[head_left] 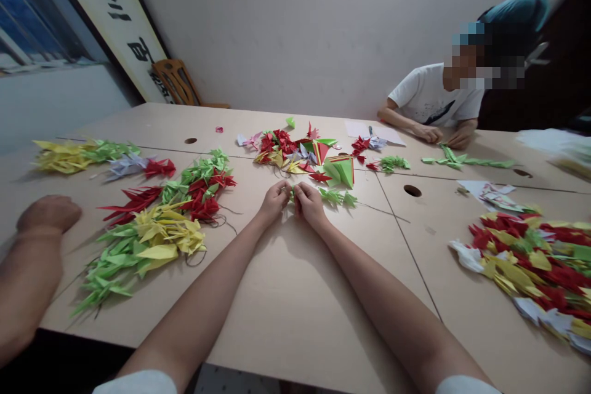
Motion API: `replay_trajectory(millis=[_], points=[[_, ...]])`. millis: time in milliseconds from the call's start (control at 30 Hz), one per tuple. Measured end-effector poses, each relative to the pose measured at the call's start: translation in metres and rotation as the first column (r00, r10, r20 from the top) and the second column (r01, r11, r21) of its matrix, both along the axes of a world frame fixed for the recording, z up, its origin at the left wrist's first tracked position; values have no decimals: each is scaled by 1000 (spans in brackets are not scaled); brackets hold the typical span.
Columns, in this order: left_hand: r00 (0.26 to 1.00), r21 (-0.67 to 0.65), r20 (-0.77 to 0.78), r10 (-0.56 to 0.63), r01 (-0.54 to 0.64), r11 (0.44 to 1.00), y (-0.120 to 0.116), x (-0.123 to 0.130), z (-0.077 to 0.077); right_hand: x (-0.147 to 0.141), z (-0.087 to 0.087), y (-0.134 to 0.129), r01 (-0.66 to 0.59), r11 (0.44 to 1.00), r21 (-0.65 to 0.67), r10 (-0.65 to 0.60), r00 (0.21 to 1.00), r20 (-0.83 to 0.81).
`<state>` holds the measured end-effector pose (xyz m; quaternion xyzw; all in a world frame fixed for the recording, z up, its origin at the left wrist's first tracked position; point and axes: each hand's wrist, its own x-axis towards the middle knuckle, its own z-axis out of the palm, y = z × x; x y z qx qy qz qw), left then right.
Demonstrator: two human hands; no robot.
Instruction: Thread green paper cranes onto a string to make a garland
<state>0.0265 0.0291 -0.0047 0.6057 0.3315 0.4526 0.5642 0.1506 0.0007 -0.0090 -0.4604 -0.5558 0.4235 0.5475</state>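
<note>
Hands: left hand [276, 202] and right hand [309, 205] both pinch green paper cranes [335, 197]; exact grip hidden.
Around: paper crane heaps [161, 237] on the counter [295, 320]; co-worker's fist [48, 214] at left.

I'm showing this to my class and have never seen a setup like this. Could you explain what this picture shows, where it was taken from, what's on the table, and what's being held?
This picture comes from a camera worn on a person's head, looking forward and down, so the two bare forearms rising from the bottom edge are that person's own. No machine is involved. Their left hand and right hand meet near the middle of the picture, pinching the end of a strand of green folded paper cranes. The pale wooden table holds heaps of red, yellow and green paper cranes. Another person's hand rests on the table at the left, and a person in a white T-shirt sits at the far side.
</note>
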Motion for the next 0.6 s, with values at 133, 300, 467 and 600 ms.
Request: replay_trajectory(millis=[133,300,467,600], points=[[998,-40,59,-25,28,999,-2,0,4,-1,3,-1,-3,1000,-6,3,1000,-20],[983,-127,184,15,8,992,-4,2,6,-6,1,0,-27,999,-22,24,991,-133],[974,-156,226,27,8,988,-5,4,7,-10,-1,0,-40,999,-29,34,979,-202],[972,-145,232,45,-11,989,-6,5,7,-11,-1,-1,-16,999,-31,9,979,-203]])
